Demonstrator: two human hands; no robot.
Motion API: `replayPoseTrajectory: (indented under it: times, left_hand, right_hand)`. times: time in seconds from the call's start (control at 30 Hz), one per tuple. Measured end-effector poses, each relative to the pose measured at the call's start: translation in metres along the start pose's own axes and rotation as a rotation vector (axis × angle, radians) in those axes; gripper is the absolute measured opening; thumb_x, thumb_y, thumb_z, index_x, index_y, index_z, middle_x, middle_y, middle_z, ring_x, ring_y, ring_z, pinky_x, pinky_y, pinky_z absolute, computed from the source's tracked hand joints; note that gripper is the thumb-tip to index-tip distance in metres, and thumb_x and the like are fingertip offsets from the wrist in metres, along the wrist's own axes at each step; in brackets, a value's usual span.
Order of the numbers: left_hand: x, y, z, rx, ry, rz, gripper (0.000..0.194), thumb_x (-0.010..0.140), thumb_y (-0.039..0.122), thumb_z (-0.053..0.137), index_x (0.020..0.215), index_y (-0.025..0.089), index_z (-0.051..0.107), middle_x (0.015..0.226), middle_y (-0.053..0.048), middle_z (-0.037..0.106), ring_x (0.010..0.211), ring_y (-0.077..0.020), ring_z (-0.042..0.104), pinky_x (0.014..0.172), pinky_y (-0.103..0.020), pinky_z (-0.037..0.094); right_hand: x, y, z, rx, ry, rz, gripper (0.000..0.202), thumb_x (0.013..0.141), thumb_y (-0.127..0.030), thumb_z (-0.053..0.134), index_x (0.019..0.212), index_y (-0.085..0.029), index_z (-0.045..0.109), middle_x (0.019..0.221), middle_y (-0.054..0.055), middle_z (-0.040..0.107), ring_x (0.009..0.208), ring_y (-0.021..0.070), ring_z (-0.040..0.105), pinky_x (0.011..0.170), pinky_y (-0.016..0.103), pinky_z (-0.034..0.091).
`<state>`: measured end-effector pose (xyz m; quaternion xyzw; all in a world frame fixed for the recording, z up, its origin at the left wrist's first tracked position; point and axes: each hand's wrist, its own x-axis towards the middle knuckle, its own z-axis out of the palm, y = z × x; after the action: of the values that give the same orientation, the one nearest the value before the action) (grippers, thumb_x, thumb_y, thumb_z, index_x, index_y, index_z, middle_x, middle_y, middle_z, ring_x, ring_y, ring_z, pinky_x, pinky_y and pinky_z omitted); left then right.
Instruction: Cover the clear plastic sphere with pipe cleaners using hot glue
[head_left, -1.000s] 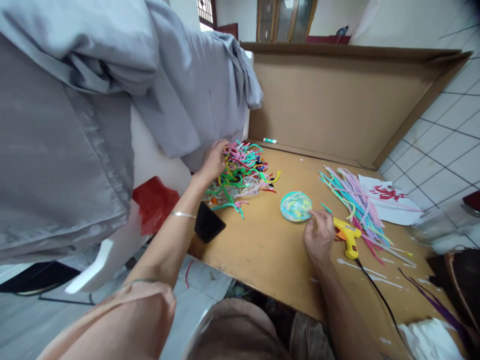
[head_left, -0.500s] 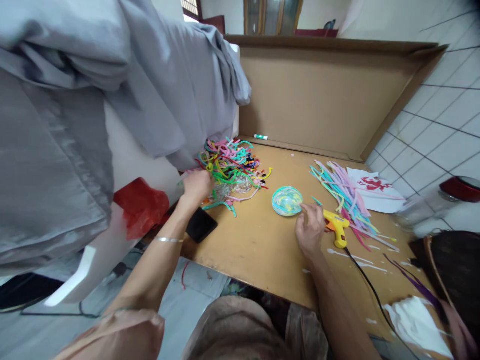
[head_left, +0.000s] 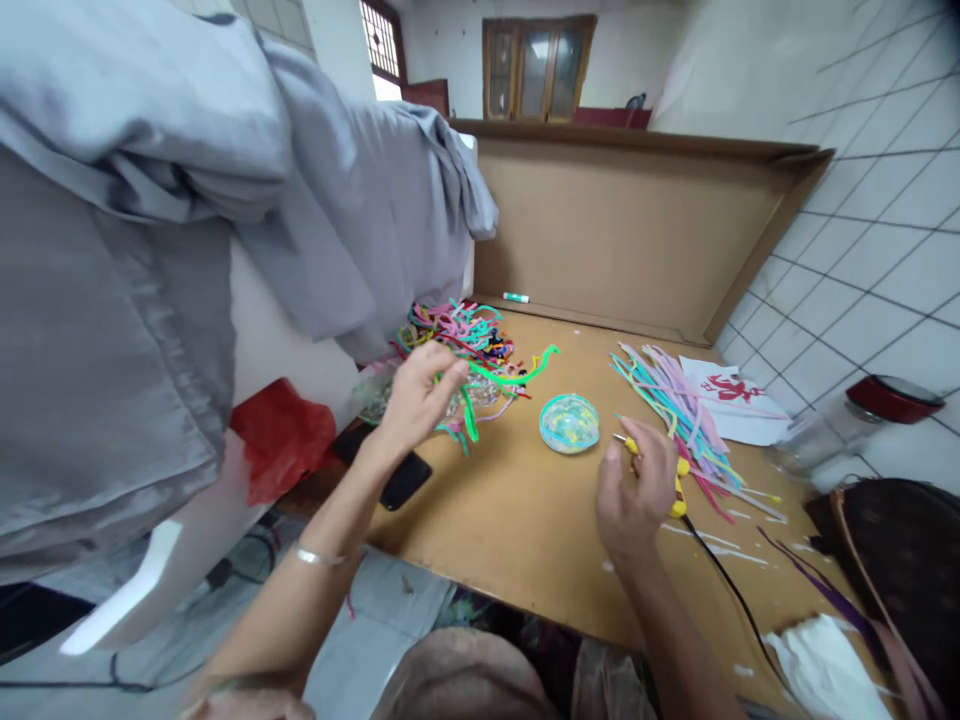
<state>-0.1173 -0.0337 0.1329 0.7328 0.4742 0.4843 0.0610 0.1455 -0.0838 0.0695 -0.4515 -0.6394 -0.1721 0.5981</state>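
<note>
My left hand (head_left: 424, 392) pinches a bright green pipe cleaner (head_left: 517, 380). One length of it stretches out to the right and a shorter end hangs down. Behind and below that hand lies a tangled pile of coloured pipe cleaners (head_left: 457, 325). My right hand (head_left: 637, 490) is over the yellow glue gun (head_left: 681, 490), hiding much of its body, with thumb and bent fingers apart. The metal nozzle shows left of the fingers, beside a small teal tip. Between my hands stands a small bowl-shaped piece (head_left: 569, 423) in teal, white and yellow.
Pastel pipe cleaners (head_left: 671, 405) and a paper with a red design (head_left: 735, 395) lie at the right. Nearby are a clear jar with a red lid (head_left: 847, 425), a dark bag (head_left: 892, 570) and white tissue (head_left: 825, 650). A black phone (head_left: 405, 482) lies near my left wrist.
My left hand has lifted from the pile, drawing out the green pipe cleaner. My right hand has moved from the bowl's rim to over the glue gun. The view has shifted slightly.
</note>
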Motion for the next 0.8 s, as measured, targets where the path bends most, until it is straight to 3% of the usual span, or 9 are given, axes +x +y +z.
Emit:
replayPoseTrajectory:
  times: [0.07, 0.1, 0.2, 0.3, 0.37, 0.43, 0.6, 0.7, 0.8]
  left_hand:
    - [-0.007, 0.015, 0.016, -0.054, -0.072, -0.005, 0.038, 0.093, 0.042, 0.048, 0.064, 0.018, 0.053, 0.074, -0.002, 0.05, 0.078, -0.0174, 0.048, 0.077, -0.031, 0.04]
    - [-0.01, 0.023, 0.024, -0.126, -0.118, -0.004, 0.039, 0.093, 0.043, 0.049, 0.063, 0.018, 0.055, 0.074, -0.002, 0.051, 0.08, -0.0177, 0.048, 0.077, -0.031, 0.04]
    - [-0.021, 0.043, 0.049, -0.496, -0.207, -0.005, 0.041, 0.092, 0.047, 0.052, 0.065, 0.017, 0.061, 0.077, -0.003, 0.053, 0.082, -0.0174, 0.05, 0.08, -0.031, 0.041]
    - [-0.031, 0.055, 0.075, -0.826, -0.209, -0.146, 0.041, 0.087, 0.052, 0.06, 0.067, 0.016, 0.066, 0.077, -0.003, 0.055, 0.08, -0.0166, 0.051, 0.078, -0.029, 0.042]
    - [-0.035, 0.06, 0.089, -1.022, -0.152, -0.285, 0.039, 0.081, 0.051, 0.068, 0.065, 0.016, 0.065, 0.079, -0.003, 0.056, 0.078, -0.0149, 0.052, 0.076, -0.027, 0.042]
    - [-0.034, 0.063, 0.099, -1.238, -0.079, -0.461, 0.036, 0.079, 0.048, 0.072, 0.066, 0.016, 0.063, 0.075, -0.001, 0.057, 0.075, -0.0134, 0.054, 0.073, -0.025, 0.044]
    - [-0.022, 0.073, 0.101, -1.77, 0.017, -0.917, 0.031, 0.094, 0.033, 0.057, 0.068, 0.016, 0.05, 0.073, 0.0, 0.06, 0.066, -0.0114, 0.06, 0.06, -0.022, 0.047]
    - [-0.018, 0.078, 0.099, -1.932, 0.097, -0.963, 0.035, 0.101, 0.03, 0.044, 0.068, 0.016, 0.046, 0.058, 0.005, 0.044, 0.042, -0.0043, 0.041, 0.042, -0.015, 0.034]
    - [-0.019, 0.078, 0.098, -1.97, 0.177, -0.947, 0.041, 0.103, 0.03, 0.033, 0.065, 0.016, 0.04, 0.054, 0.007, 0.033, 0.036, -0.0027, 0.025, 0.034, -0.014, 0.02]
  right_hand:
    - [0.014, -0.029, -0.008, -0.045, -0.102, -0.172, 0.045, 0.09, -0.024, 0.052, 0.134, -0.018, 0.051, 0.124, 0.015, 0.062, 0.125, 0.0297, 0.052, 0.108, 0.052, 0.039]
    - [0.019, -0.041, -0.008, -0.084, -0.205, -0.186, 0.048, 0.09, -0.028, 0.053, 0.137, -0.019, 0.049, 0.129, 0.015, 0.06, 0.132, 0.0311, 0.047, 0.113, 0.054, 0.031]
    - [0.023, -0.057, -0.001, -0.042, -0.434, -0.037, 0.048, 0.092, -0.036, 0.051, 0.136, -0.018, 0.049, 0.128, 0.014, 0.063, 0.128, 0.0306, 0.05, 0.114, 0.056, 0.025]
    - [0.015, -0.047, 0.005, 0.203, -0.563, 0.24, 0.026, 0.095, -0.035, 0.045, 0.101, -0.02, 0.065, 0.094, 0.007, 0.071, 0.091, 0.0223, 0.063, 0.092, 0.04, 0.047]
    - [0.009, -0.036, 0.002, 0.324, -0.634, 0.401, 0.028, 0.094, -0.037, 0.046, 0.082, -0.019, 0.063, 0.075, 0.003, 0.066, 0.073, 0.0179, 0.06, 0.07, 0.03, 0.047]
    - [0.006, -0.028, -0.006, 0.419, -0.7, 0.505, 0.03, 0.094, -0.039, 0.045, 0.081, -0.018, 0.063, 0.063, -0.001, 0.059, 0.06, 0.0138, 0.054, 0.058, 0.025, 0.04]
    - [0.002, -0.021, -0.023, 0.551, -0.798, 0.628, 0.037, 0.096, -0.044, 0.04, 0.096, -0.017, 0.065, 0.056, -0.005, 0.049, 0.049, 0.0105, 0.048, 0.05, 0.022, 0.035]
    - [-0.003, -0.022, -0.023, 0.556, -0.772, 0.68, 0.037, 0.096, -0.045, 0.042, 0.094, -0.017, 0.067, 0.058, -0.004, 0.051, 0.049, 0.0101, 0.049, 0.049, 0.022, 0.037]
    - [-0.007, -0.024, -0.022, 0.501, -0.66, 0.721, 0.036, 0.094, -0.044, 0.045, 0.086, -0.017, 0.068, 0.054, -0.005, 0.05, 0.046, 0.0096, 0.046, 0.047, 0.022, 0.034]
